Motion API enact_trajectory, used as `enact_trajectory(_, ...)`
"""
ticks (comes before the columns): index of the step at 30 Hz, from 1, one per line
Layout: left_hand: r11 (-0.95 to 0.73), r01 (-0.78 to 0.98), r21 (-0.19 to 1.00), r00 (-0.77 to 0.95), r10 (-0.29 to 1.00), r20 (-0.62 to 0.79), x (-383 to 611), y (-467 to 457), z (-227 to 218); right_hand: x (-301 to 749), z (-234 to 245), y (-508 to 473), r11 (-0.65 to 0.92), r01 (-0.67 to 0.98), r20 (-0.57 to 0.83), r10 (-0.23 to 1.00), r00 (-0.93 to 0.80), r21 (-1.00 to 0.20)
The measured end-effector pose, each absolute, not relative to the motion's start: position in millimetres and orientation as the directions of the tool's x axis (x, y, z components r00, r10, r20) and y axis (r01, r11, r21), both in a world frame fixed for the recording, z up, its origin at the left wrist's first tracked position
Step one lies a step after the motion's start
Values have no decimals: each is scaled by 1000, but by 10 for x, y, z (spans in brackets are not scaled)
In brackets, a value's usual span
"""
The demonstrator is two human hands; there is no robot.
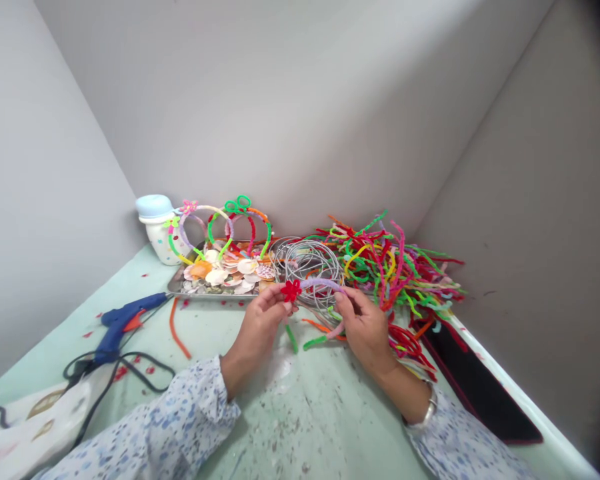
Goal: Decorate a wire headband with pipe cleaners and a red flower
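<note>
My left hand (pixel 259 325) pinches a small red pipe-cleaner flower (pixel 291 290) fixed to one end of a curved band wrapped in lilac pipe cleaner (pixel 321 285). My right hand (pixel 364 325) grips the other end of that band, fingers closed, with a pink pipe cleaner (pixel 336 331) trailing below it. Both hands hover above the pale green table (pixel 300 413), just in front of a stack of bare wire bands (pixel 310 263).
A metal tray of shells (pixel 225 272) holds finished colourful bands (pixel 220 223). A white jar with blue lid (pixel 156 227) stands behind. A blue glue gun (pixel 123 323) with black cord lies left. A heap of pipe cleaners (pixel 390 267) fills the right. A dark phone (pixel 480 387) lies at the right edge.
</note>
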State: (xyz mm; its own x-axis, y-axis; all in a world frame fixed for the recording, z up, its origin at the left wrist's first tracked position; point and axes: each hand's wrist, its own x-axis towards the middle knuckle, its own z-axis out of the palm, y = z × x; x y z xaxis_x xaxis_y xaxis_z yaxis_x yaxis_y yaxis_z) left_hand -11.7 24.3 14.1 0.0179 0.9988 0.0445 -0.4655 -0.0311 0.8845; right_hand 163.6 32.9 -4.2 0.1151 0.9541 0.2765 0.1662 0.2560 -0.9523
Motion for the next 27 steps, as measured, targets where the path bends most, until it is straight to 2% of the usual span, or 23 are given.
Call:
enact_trajectory(10, -139, -274, 952, -83, 989, 120, -97, 244, 155, 1643, -65, 352, 252, 214, 283, 950, 130, -944)
enact_trajectory(27, -223, -227, 948, -81, 974, 210, -124, 262, 118, 1645, -96, 365, 277, 221, 307, 945, 112, -935)
